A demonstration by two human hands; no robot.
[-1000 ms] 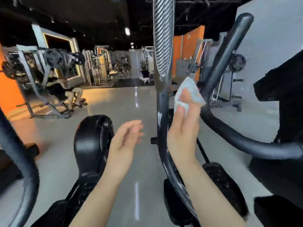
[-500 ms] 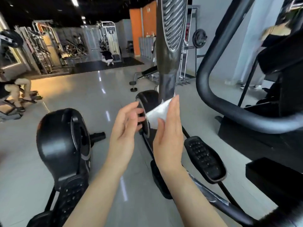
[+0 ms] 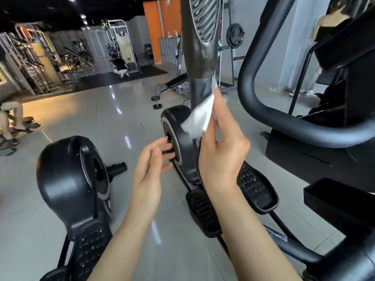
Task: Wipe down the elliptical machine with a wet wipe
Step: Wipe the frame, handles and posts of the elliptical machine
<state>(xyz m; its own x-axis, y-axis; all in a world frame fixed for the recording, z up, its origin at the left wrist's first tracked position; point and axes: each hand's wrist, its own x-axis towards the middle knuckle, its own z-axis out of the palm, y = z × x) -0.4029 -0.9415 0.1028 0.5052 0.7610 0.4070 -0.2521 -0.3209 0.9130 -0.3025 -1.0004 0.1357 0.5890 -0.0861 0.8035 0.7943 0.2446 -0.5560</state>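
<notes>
Two hands before an elliptical machine [image 3: 194, 63]: right hand [image 3: 221, 153] pinches one white wipe [image 3: 197, 117] at twelve o'clock, seemingly touching the post; left hand [image 3: 151, 169] fingers relaxed, empty.

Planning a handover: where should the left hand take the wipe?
A guess: the free lower-left corner of the wipe, approached from the left. It hangs clear below the right hand, which pinches the upper right edge; the left hand is open below it.
</notes>
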